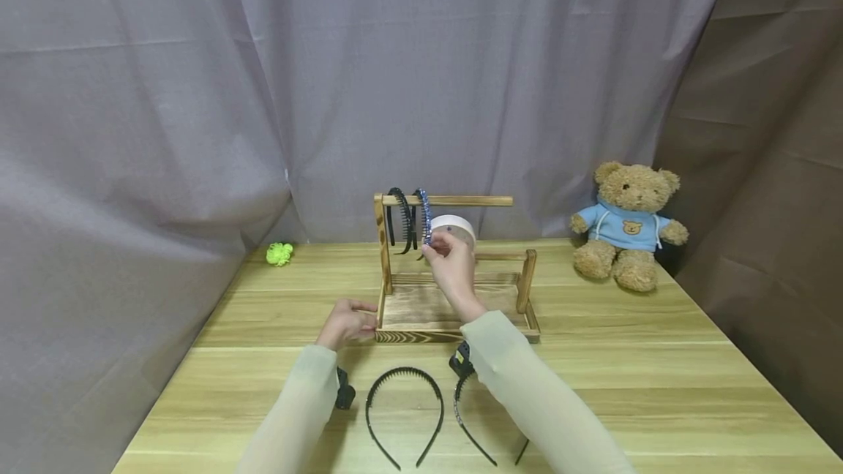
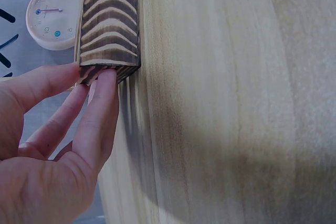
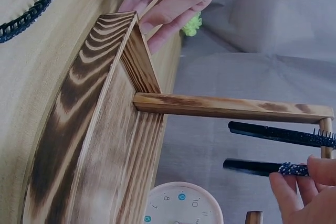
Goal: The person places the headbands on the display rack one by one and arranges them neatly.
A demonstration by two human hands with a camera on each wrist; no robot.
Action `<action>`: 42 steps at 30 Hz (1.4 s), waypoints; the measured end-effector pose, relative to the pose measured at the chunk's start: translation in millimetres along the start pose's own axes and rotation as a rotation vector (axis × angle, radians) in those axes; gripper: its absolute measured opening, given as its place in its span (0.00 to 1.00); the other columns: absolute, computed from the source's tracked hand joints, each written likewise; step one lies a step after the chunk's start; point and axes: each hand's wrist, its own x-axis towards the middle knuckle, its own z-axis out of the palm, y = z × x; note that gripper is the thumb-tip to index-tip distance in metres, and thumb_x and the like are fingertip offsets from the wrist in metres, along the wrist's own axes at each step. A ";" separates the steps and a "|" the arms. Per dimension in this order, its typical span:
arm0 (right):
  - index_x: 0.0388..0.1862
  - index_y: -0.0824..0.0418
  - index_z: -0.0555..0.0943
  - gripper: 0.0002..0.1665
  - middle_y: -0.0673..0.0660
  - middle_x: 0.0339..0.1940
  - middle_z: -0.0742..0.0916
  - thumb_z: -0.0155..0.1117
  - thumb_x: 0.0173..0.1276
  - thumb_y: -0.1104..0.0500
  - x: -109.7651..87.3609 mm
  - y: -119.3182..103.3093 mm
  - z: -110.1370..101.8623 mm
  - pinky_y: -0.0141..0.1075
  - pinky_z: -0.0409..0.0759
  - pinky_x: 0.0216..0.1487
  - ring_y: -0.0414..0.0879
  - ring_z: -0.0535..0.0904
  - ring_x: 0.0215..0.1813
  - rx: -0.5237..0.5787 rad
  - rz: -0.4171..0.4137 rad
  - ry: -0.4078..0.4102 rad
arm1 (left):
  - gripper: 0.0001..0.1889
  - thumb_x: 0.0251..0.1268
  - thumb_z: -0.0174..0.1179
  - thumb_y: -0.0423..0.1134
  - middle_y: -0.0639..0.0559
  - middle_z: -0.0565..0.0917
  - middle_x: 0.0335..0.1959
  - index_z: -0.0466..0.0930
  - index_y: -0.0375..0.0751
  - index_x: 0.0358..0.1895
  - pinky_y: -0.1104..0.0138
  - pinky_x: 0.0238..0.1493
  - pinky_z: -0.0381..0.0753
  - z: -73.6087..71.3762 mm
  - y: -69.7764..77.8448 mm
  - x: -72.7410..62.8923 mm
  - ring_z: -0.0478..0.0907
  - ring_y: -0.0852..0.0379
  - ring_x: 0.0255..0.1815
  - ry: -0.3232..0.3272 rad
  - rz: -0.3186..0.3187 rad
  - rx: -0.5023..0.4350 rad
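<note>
A two-tier wooden rack [image 1: 474,201] with a tray base stands on the table. My right hand [image 1: 453,265] pinches the lower front of a blue glittery headband [image 1: 425,212], which hangs over the upper bar. Left of it on the same bar hangs a black toothed headband [image 1: 403,218]. At the tray's left end, my left hand [image 1: 347,322] touches the side with fairly straight fingers. The left wrist view shows those fingertips against the tray's corner [image 2: 109,51]. Part of the lower bar is hidden behind my right hand.
Two headbands lie near the front, a black toothed one [image 1: 405,369] and a dark glittery one [image 1: 469,434] partly under my right sleeve. Behind the rack stands a round white clock [image 1: 453,221]. A teddy bear [image 1: 628,229] sits back right; a neon-green fuzzy object [image 1: 279,254] lies back left.
</note>
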 end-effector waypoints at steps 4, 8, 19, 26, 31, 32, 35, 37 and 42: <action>0.47 0.65 0.84 0.13 0.62 0.42 0.89 0.68 0.63 0.66 -2.6 0.8 -0.9 0.45 0.83 0.54 0.54 0.85 0.46 -0.003 -0.010 -0.013 | 0.18 0.60 0.58 0.21 0.30 0.82 0.44 0.77 0.23 0.54 0.57 0.48 0.88 0.3 0.8 -1.0 0.83 0.46 0.40 0.001 0.003 -0.002; 0.50 0.65 0.83 0.16 0.62 0.46 0.88 0.68 0.62 0.66 -5.4 2.9 -2.7 0.46 0.81 0.57 0.54 0.84 0.48 0.025 -0.006 -0.022 | 0.17 0.59 0.58 0.21 0.30 0.82 0.42 0.77 0.22 0.54 0.58 0.47 0.88 0.8 1.0 -0.9 0.83 0.48 0.38 0.001 0.006 -0.007; 0.52 0.69 0.81 0.19 0.67 0.50 0.86 0.68 0.60 0.69 -13.9 2.7 -13.2 0.43 0.84 0.57 0.57 0.84 0.50 0.124 0.007 -0.055 | 0.17 0.59 0.57 0.20 0.28 0.82 0.44 0.77 0.22 0.54 0.59 0.46 0.88 -0.7 2.9 -2.0 0.83 0.45 0.41 0.010 0.005 -0.011; 0.52 0.66 0.82 0.20 0.64 0.49 0.87 0.71 0.59 0.66 -24.8 5.6 -26.2 0.42 0.84 0.55 0.54 0.84 0.50 0.084 0.025 -0.087 | 0.18 0.58 0.57 0.19 0.29 0.82 0.42 0.76 0.21 0.53 0.59 0.46 0.88 0.6 2.2 -1.2 0.83 0.44 0.40 0.013 -0.001 -0.020; 0.53 0.65 0.81 0.21 0.63 0.49 0.87 0.71 0.59 0.64 -31.7 9.2 -35.4 0.42 0.84 0.55 0.54 0.83 0.50 0.064 0.035 -0.104 | 0.18 0.58 0.57 0.20 0.29 0.82 0.43 0.76 0.21 0.54 0.58 0.46 0.88 0.0 1.5 -1.4 0.83 0.44 0.41 0.012 0.000 -0.019; 0.52 0.65 0.82 0.21 0.63 0.48 0.87 0.72 0.59 0.64 -33.1 10.0 -37.4 0.42 0.85 0.54 0.54 0.83 0.50 0.054 0.039 -0.104 | 0.18 0.58 0.57 0.20 0.29 0.82 0.43 0.76 0.21 0.54 0.58 0.46 0.88 -0.4 1.4 -1.4 0.83 0.44 0.41 0.008 0.005 -0.011; 0.52 0.66 0.81 0.21 0.63 0.48 0.87 0.72 0.59 0.65 -36.4 13.6 -42.5 0.41 0.85 0.54 0.54 0.83 0.50 0.051 0.045 -0.112 | 0.18 0.59 0.57 0.21 0.30 0.82 0.43 0.76 0.22 0.54 0.59 0.45 0.89 -0.7 0.9 -1.6 0.83 0.46 0.39 0.010 0.001 0.000; 0.51 0.66 0.82 0.20 0.64 0.48 0.87 0.71 0.58 0.66 -38.5 16.5 -45.6 0.40 0.85 0.55 0.54 0.83 0.50 0.057 0.047 -0.119 | 0.17 0.60 0.57 0.21 0.30 0.83 0.43 0.76 0.22 0.54 0.59 0.45 0.89 -0.8 0.6 -1.5 0.83 0.47 0.38 0.007 0.006 0.009; 0.50 0.66 0.82 0.19 0.65 0.47 0.87 0.71 0.58 0.69 -44.8 23.2 -53.0 0.39 0.85 0.54 0.56 0.84 0.49 0.053 0.046 -0.134 | 0.17 0.59 0.57 0.21 0.30 0.83 0.41 0.77 0.22 0.54 0.58 0.46 0.89 0.2 0.8 -1.8 0.83 0.49 0.36 0.008 0.008 -0.001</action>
